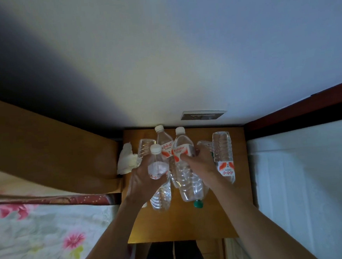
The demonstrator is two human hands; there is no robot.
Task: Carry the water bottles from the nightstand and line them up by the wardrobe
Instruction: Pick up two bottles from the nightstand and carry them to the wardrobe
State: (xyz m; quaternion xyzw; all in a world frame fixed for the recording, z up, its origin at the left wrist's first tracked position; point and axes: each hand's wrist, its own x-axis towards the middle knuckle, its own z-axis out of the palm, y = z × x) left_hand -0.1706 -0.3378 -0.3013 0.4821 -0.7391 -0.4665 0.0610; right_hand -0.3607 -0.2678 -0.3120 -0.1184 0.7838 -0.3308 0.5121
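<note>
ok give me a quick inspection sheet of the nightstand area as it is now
surface: wooden nightstand, bare at the near edge
job's things: several water bottles clustered at the back; rightmost bottle has its base end towards the wall; a green cap shows below the held ones
clutter: crumpled tissue at the left edge
grippers: left hand grips a white-capped bottle; right hand grips a red-labelled bottle
cables: nothing seen
surroundings: wall socket above, floral bedding left, white panel right

Six water bottles (222, 146) counted on nightstand (183, 225), perhaps seven; cluster overlaps. Three white caps (155, 148), one green cap (198, 204) at 5 o'clock. One tissue (127, 160) at 9 o'clock.
</note>
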